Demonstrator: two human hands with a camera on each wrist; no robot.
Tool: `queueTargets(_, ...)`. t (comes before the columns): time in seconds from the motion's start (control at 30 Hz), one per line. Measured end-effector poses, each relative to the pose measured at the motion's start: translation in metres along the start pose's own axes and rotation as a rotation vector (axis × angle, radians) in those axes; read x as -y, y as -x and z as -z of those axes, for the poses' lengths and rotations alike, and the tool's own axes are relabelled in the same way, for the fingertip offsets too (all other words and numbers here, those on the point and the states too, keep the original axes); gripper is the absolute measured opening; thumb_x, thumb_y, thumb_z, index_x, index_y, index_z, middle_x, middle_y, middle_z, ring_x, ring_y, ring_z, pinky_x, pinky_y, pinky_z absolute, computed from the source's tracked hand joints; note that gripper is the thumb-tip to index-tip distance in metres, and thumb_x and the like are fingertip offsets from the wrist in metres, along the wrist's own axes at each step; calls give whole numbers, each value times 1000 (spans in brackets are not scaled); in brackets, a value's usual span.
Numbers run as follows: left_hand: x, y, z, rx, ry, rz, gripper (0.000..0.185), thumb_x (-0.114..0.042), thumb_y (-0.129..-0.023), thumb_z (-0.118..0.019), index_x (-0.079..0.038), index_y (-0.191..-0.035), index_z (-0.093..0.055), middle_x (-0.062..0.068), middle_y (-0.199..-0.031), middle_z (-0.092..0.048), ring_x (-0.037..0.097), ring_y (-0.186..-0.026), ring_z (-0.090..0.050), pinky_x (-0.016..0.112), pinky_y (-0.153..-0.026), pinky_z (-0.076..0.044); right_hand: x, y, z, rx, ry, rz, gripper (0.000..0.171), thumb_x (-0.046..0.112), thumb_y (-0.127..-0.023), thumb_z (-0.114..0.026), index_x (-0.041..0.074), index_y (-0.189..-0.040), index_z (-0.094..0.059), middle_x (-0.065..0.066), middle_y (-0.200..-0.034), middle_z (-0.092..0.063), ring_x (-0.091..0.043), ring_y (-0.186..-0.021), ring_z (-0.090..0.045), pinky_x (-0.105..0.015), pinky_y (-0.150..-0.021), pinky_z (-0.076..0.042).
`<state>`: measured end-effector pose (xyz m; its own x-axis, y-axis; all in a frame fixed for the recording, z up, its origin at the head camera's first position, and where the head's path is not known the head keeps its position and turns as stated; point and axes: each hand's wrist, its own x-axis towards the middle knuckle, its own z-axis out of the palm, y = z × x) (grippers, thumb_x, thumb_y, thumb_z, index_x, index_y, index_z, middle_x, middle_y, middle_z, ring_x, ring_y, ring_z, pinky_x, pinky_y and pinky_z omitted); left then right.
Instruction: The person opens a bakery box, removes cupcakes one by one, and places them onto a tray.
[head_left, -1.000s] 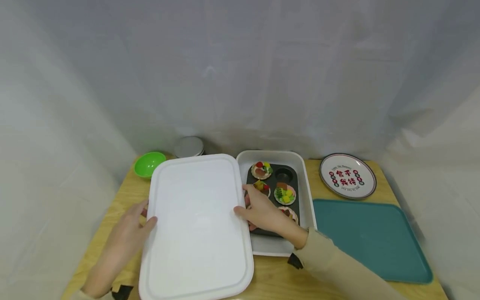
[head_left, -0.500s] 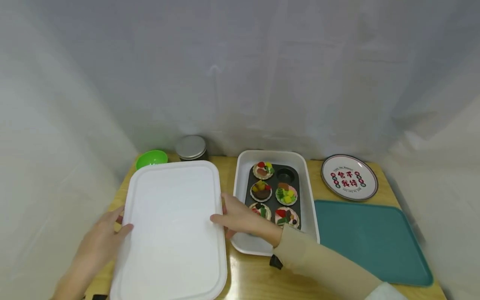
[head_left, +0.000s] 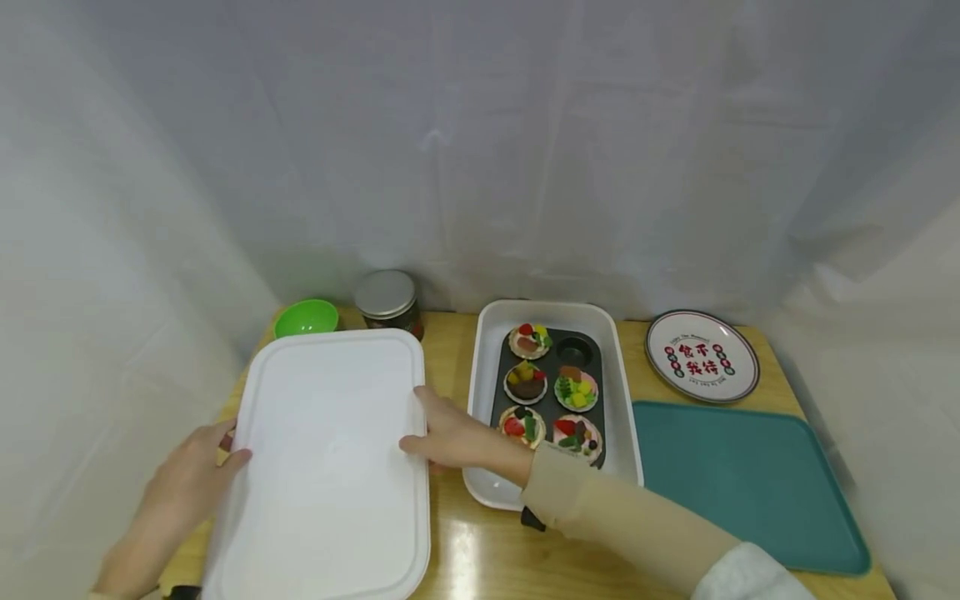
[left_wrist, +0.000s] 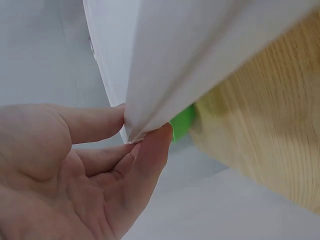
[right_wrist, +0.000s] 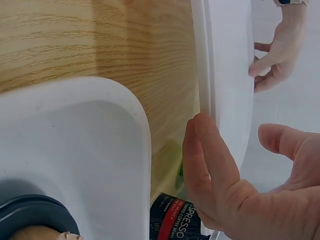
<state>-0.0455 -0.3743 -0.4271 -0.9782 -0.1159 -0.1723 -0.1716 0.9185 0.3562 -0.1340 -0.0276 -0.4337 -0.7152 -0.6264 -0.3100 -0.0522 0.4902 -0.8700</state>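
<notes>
Both hands hold a white rectangular lid (head_left: 330, 467) by its long edges, above the left part of the table. My left hand (head_left: 183, 483) pinches the left edge, thumb on top; in the left wrist view, thumb and fingers meet the lid's rim. The right hand (head_left: 450, 433) grips the right edge, its thumb over the upper face and its fingers at the underside. Right of it stands a white tub (head_left: 480, 492). Inside lies a dark muffin pan (head_left: 551, 350) with several toy tarts (head_left: 525, 383) in its cups; one cup shows bare. The right forearm covers the pan's near end.
A green bowl (head_left: 306, 317) and a coffee jar (head_left: 386, 300) with a grey lid stand at the back left. At the right are a round plate (head_left: 702, 357) with red writing and a teal tray (head_left: 750, 483). A pale curtain (head_left: 480, 150) hangs behind the wooden table.
Both hands have carried the lid leftward, away from over the tub. The tub's left side and more of the tarts now show, as does more of the coffee jar.
</notes>
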Motion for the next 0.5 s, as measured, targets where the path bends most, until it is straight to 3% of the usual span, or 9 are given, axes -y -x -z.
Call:
queueTargets(0.07,3,-1,0,0,0,-5,59,-22,-105,-61,16,-147,-45,31,-124,-64,44,-105,-64,54,-78,-53,1,-2,0,10,30,8,81,22,-100,-68,2,-165,-24,-27,-115,-66,-16,-50,-60,-30,-53,-56)
queueTargets(0.2,8,-4,-1,8,10,-22,58,-21,-105,-61,17,-146,-46,31,-122,-66,41,-101,-65,50,-76,-53,3,-7,-2,18,78,-5,77,23,-99,-69,2,-163,-31,-23,-109,-69,-15,-50,-60,-24,-52,-53)
queueTargets(0.37,15,-8,-7,36,26,-33,59,-18,-103,-62,18,-147,-44,30,-118,-67,32,-94,-65,34,-71,-50,4,-14,-7,31,141,-45,65,24,-98,-70,1,-154,-46,-24,-128,-67,-17,-59,-65,-23,-53,-55)
queueTargets(0.5,19,-15,-12,49,24,-31,60,-16,-101,-64,19,-146,-44,29,-114,-68,32,-92,-64,34,-70,-50,5,-17,-10,47,207,-69,56,25,-98,-71,0,-147,-55,-23,-137,-65,-23,-68,-72,-20,-57,-55)
